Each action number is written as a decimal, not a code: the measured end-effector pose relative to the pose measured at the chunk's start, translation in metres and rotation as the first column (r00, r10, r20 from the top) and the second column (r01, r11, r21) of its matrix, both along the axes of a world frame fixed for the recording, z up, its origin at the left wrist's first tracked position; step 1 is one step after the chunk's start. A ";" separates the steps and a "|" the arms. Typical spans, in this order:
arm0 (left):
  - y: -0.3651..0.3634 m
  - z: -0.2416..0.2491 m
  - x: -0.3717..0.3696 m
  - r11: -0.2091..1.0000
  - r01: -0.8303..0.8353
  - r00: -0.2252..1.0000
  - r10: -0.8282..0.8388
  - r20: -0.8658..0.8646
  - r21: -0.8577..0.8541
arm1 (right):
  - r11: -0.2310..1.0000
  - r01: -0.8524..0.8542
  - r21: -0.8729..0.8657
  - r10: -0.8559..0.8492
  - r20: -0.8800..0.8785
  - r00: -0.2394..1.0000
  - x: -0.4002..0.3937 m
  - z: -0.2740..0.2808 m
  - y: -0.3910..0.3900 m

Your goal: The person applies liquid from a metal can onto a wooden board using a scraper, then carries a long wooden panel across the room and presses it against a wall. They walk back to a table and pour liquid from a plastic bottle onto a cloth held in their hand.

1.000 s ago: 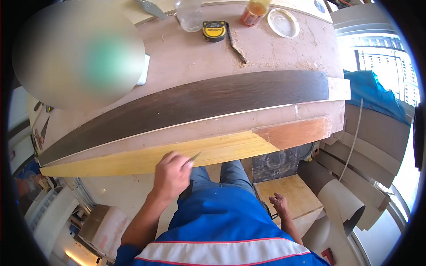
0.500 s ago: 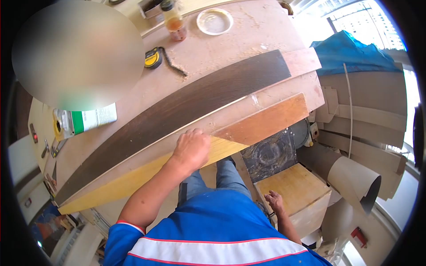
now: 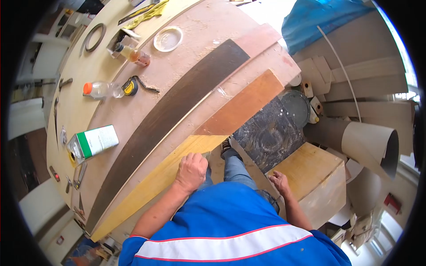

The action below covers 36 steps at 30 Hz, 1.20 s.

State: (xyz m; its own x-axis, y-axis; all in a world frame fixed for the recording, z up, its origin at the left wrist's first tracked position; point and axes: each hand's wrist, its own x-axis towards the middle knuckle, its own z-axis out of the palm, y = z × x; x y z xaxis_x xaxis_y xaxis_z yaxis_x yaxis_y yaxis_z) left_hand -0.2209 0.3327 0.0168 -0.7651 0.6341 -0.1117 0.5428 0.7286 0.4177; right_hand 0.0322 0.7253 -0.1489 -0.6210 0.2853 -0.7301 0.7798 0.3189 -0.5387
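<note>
My left hand (image 3: pixel 191 172) is closed, knuckles up, at the near edge of a long yellow wood strip (image 3: pixel 164 170). A thin greyish edge shows beside its fingers, too small to name. The strip meets an orange-brown board (image 3: pixel 244 106) at a slanted joint. Beyond them a dark brown curved board (image 3: pixel 171 111) lies on the workbench (image 3: pixel 195 119). My right hand (image 3: pixel 279 182) hangs with loosely bent fingers apart, by the edge of a wooden box (image 3: pixel 306 170); I see nothing in it.
On the bench stand a green-and-white can (image 3: pixel 97 141), a clear bottle with an orange cap (image 3: pixel 100 90), a tape measure (image 3: pixel 130 86), a bottle of amber liquid (image 3: pixel 135 55) and a white dish (image 3: pixel 168 39). Rolled sheet material (image 3: pixel 366 142) and a blue cover (image 3: pixel 319 22) are at right.
The view has turned, and the blurred shape at upper left is gone, uncovering the orange-capped bottle. My left hand has drawn back towards my body, to the strip's near edge.
</note>
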 end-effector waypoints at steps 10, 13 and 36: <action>0.004 0.001 0.012 0.998 0.025 0.998 -0.028 0.049 0.064 | 0.991 0.134 -0.005 -0.134 -0.106 0.985 0.041 -0.024 -0.023; 0.005 0.007 0.001 0.992 -0.035 0.999 0.039 -0.035 0.120 | 0.983 0.184 -0.001 -0.183 -0.070 0.981 0.055 -0.005 -0.032; 0.110 -0.007 -0.108 0.841 -0.486 0.870 0.491 -0.043 -0.238 | 0.948 0.251 0.197 -0.245 -0.057 0.968 0.311 -0.083 -0.092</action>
